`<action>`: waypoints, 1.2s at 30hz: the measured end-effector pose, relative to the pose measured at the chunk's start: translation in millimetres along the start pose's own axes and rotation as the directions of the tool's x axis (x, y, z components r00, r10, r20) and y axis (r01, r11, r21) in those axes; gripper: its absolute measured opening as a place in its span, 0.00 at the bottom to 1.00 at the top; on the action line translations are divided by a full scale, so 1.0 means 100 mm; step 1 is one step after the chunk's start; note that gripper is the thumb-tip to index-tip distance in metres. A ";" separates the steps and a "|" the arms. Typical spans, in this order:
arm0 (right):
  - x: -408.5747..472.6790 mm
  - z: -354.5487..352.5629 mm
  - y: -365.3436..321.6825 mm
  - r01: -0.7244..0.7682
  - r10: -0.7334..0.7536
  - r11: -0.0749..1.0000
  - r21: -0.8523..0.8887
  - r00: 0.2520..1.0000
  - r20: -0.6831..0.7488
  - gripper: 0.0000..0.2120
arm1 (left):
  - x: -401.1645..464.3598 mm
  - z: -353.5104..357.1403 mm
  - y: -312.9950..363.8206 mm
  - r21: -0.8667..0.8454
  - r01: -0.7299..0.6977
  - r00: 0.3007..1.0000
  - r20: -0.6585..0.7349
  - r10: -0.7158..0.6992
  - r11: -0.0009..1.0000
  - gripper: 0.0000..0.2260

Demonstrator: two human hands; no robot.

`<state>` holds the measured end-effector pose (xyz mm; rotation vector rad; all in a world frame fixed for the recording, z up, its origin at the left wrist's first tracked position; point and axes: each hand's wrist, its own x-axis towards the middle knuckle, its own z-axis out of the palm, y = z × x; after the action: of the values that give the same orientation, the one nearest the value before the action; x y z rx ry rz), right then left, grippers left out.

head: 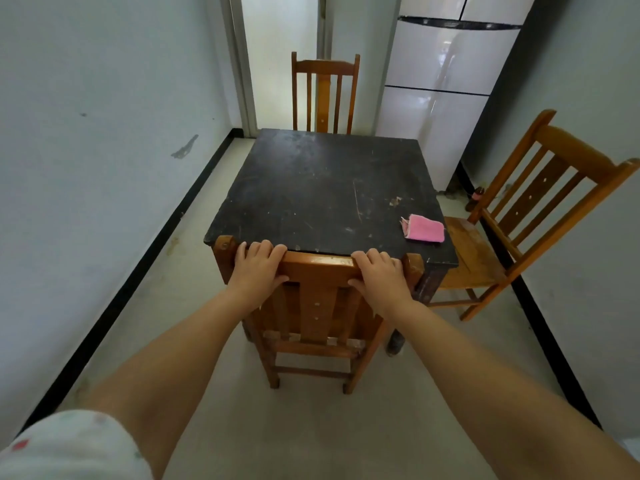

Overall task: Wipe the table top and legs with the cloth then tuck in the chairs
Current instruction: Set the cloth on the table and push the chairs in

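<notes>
Left hand: my left hand [257, 263] grips the top rail of the near chair [317, 306], fingers curled over the rail's far edge, thumb on my side of it.
Right hand: my right hand [379, 271] grips the same rail further right — fingers over the top, thumb pressed against the near face.
Near chair: it stands at the near edge of the bench [322, 188], back upright, top rail touching or just beside the bench edge; its seat is hidden under the bench top.
Bench: a dark, scuffed square top with pale specks and scratches; one dark leg shows at the near right corner.
Cloth: the pink cloth [424, 229] lies folded on the bench top near the right edge, close to the near right corner — well apart from both hands.
Right chair: the right chair [519, 216] stands off the bench's right side, turned at an angle, its seat mostly out in the open.
Far chair: the far chair [325, 93] stands at the far edge of the bench, its back upright.
Fridge: a white fridge [446, 91] stands behind the bench on the right.
Floor: pale floor [311, 427], black skirting along both walls.
</notes>
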<state>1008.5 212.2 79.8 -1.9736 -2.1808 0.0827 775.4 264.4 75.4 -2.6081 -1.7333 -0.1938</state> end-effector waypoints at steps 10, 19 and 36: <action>-0.06 -0.32 -0.26 0.084 -0.083 0.985 0.150 0.996 -0.013 0.25 | -0.41 -0.38 0.08 -0.108 0.076 0.990 -0.111 -0.088 0.991 0.23; 0.01 -0.32 -1.34 0.383 -0.369 0.892 0.240 0.924 -0.104 0.21 | -1.17 -0.63 -0.51 -0.171 0.258 0.932 -0.214 -0.291 0.951 0.20; 0.80 0.99 -3.49 0.263 -0.283 0.958 0.112 0.928 0.243 0.30 | -1.84 -0.34 -3.23 -0.006 0.313 0.948 0.056 -0.312 0.950 0.23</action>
<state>641.6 263.4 52.0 -1.6769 -2.5507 0.3954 405.2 218.5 68.9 -2.3522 -2.1652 -0.1373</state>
